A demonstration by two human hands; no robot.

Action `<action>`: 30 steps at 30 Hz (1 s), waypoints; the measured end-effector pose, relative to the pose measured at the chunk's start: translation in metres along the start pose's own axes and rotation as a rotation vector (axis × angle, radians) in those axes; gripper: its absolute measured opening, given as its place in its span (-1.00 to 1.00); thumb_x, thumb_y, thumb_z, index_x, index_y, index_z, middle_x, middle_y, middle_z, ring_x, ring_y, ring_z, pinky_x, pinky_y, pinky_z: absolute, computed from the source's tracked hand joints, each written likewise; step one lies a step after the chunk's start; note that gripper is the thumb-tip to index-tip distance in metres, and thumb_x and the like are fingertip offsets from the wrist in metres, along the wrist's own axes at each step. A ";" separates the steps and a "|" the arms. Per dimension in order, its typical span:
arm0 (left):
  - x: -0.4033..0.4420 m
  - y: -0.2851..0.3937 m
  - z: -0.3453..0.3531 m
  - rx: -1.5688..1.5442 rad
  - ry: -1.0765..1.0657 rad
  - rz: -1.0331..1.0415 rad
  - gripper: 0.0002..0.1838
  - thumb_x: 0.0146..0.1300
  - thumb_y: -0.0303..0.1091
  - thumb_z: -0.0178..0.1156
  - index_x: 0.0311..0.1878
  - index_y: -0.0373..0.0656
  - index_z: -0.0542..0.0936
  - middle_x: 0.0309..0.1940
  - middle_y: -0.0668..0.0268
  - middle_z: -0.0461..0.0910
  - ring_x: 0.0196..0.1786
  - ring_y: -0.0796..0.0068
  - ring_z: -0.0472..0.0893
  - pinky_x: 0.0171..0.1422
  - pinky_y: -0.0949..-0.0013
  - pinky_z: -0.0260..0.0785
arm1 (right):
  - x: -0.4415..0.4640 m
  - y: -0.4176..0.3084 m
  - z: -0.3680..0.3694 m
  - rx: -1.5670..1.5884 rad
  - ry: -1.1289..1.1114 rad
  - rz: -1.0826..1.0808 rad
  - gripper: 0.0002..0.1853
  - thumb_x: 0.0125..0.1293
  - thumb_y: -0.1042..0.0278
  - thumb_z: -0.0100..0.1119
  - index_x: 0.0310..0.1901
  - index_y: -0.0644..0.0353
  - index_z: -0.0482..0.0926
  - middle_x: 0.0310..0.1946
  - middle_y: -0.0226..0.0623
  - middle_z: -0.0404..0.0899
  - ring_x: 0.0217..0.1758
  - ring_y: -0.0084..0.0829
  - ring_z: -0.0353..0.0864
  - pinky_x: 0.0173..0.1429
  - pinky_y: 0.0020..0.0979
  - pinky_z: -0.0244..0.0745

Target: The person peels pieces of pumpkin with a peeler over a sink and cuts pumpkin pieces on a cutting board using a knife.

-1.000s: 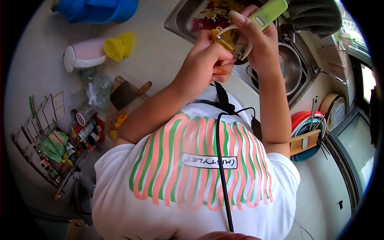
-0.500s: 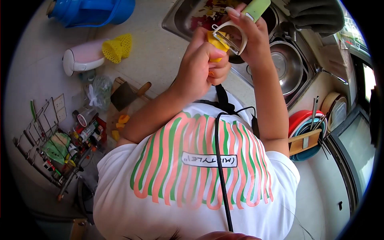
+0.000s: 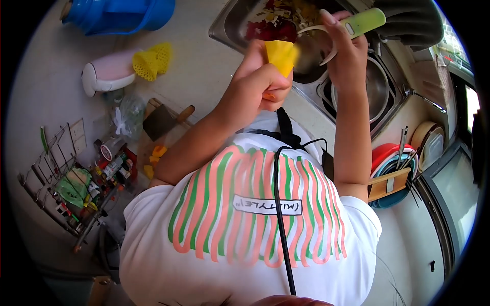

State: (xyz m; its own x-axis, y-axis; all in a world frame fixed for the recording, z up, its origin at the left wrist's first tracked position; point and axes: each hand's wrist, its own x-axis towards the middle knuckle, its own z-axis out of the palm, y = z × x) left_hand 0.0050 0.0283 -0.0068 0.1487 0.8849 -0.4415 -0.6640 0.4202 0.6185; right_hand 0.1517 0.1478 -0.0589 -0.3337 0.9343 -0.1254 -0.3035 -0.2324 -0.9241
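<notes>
My left hand (image 3: 254,80) is closed around a yellow pumpkin chunk (image 3: 278,57), whose flat faces stick up above the fingers. Its lower part is hidden in my palm. To the right, my right hand (image 3: 348,58) grips a peeler (image 3: 366,23) with a light green handle and a whitish curved head. The peeler's head points left toward the chunk, apart from it and partly blurred. Just beyond both hands, the steel sink (image 3: 229,28) holds scattered peelings (image 3: 270,29) in red and yellow.
Left of my arm, a cleaver (image 3: 159,122) and orange-yellow chunks (image 3: 158,152) lie on a board. A pink-white appliance (image 3: 109,71), yellow netting (image 3: 153,61) and a blue container (image 3: 122,15) stand farther back. Right are a metal basin (image 3: 375,86) and stacked bowls (image 3: 390,153).
My right hand has moved right with the peeler, taking its head off the pumpkin chunk. My left hand stays nearly in place, the chunk now more exposed.
</notes>
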 end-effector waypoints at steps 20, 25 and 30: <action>-0.007 -0.013 -0.002 -0.211 -0.045 -0.038 -0.61 0.15 -0.48 -0.10 0.07 0.07 0.21 -0.61 0.43 0.14 -0.70 0.68 0.07 -0.65 0.52 -0.11 | -0.009 0.004 0.032 0.210 -0.178 0.186 -0.86 0.22 0.37 0.26 -0.29 0.21 0.53 -0.43 -0.40 0.56 -0.39 -0.59 0.54 -0.26 -0.54 0.47; -0.051 -0.006 0.019 -0.051 -0.008 0.199 -0.60 0.07 -0.45 -0.08 0.04 0.02 0.26 -0.59 0.34 0.18 -0.69 0.65 0.07 -0.64 0.52 -0.05 | 0.042 0.055 -0.038 0.202 0.174 0.070 -0.87 0.24 0.34 0.23 -0.28 0.17 0.52 -0.38 -0.38 0.57 -0.44 -0.53 0.50 -0.27 -0.48 0.49; -0.059 -0.003 -0.001 -0.105 0.055 0.241 -0.67 0.10 -0.44 -0.07 -0.03 0.03 0.27 -0.60 0.35 0.19 -0.68 0.67 0.06 -0.63 0.51 -0.07 | 0.054 0.052 -0.049 -0.054 0.017 0.285 -0.83 0.32 0.20 0.20 -0.24 0.10 0.55 -0.41 -0.44 0.57 -0.42 -0.61 0.48 -0.41 -0.51 0.26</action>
State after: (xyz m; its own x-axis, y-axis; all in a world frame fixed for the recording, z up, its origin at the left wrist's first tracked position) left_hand -0.0030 -0.0258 0.0167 -0.0612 0.9434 -0.3260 -0.7480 0.1730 0.6408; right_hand 0.1615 0.1998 -0.1319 -0.3840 0.8376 -0.3886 -0.1515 -0.4724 -0.8683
